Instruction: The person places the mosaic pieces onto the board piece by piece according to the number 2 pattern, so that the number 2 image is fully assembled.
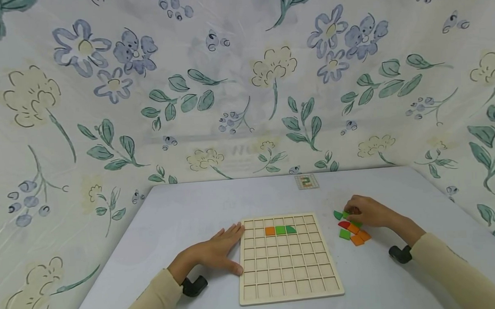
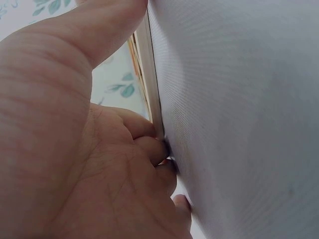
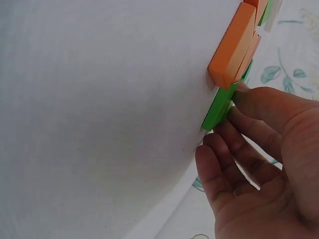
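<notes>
A pale wooden grid board [image 1: 290, 262] lies flat on the table. In an upper row it holds an orange square tile [image 1: 270, 231], a light green square tile [image 1: 280, 230] and a dark green rounded tile [image 1: 290, 229]. My left hand [image 1: 218, 251] rests at the board's left edge with its fingers and thumb spread, touching the rim [image 2: 152, 74] in the left wrist view. To the right of the board, my right hand [image 1: 368, 211] reaches over a loose tile pile. Its thumb and fingertips pinch a green tile [image 3: 219, 107], seen beside an orange tile [image 3: 234, 47].
Around the right hand lie a red tile [image 1: 344, 225], a green square [image 1: 345, 234], a rounded green tile [image 1: 337, 215] and several orange tiles [image 1: 357, 240]. A small patterned card [image 1: 306, 181] lies near the table's back edge. Floral cloth [image 1: 245, 104] hangs behind.
</notes>
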A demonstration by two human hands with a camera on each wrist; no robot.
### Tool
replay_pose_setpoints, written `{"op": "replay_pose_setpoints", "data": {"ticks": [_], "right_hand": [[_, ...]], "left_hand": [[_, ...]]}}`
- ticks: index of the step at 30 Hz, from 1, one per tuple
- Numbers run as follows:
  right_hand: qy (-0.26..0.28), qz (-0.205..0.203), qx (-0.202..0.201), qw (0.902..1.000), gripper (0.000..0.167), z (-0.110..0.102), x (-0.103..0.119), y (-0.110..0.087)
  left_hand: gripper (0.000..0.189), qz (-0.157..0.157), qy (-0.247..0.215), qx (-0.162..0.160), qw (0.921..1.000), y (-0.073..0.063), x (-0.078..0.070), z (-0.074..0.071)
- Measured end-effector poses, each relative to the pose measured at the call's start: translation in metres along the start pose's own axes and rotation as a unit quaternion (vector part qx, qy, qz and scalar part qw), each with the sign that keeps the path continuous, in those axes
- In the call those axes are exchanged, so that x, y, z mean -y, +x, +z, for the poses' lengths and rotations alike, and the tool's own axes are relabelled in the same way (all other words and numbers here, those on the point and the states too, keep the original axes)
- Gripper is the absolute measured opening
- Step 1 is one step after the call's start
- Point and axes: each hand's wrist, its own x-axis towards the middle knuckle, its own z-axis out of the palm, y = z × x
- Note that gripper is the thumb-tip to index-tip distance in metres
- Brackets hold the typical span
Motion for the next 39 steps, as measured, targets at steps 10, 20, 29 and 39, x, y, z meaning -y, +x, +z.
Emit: {"op": "replay_pose_setpoints", "data": {"ticks": [10,20,29,39], "right_hand": [[-0.002,0.020,0.011,0.9997,0.013,0.0010,0.0043,0.0014],[-0.012,0.037,0.007,0.9992,0.014,0.0001,0.0049,0.0027],[-0.001,0.050,0.011,0.9987,0.016,-0.0001,0.0069,0.0018],[0.012,0.050,0.008,0.9986,0.016,0.0006,0.0040,0.0015]], "left_hand": [[0.117,0.001,-0.003,0.001,1.0000,0.0001,0.0006,0.0006],[0.116,0.005,0.001,0.001,1.0000,-0.0003,0.0004,0.0002],[0.116,0.006,0.002,0.003,1.0000,0.0001,0.0007,0.0008],[0.117,0.002,0.001,0.004,1.0000,0.0009,0.0014,0.0002]]}}
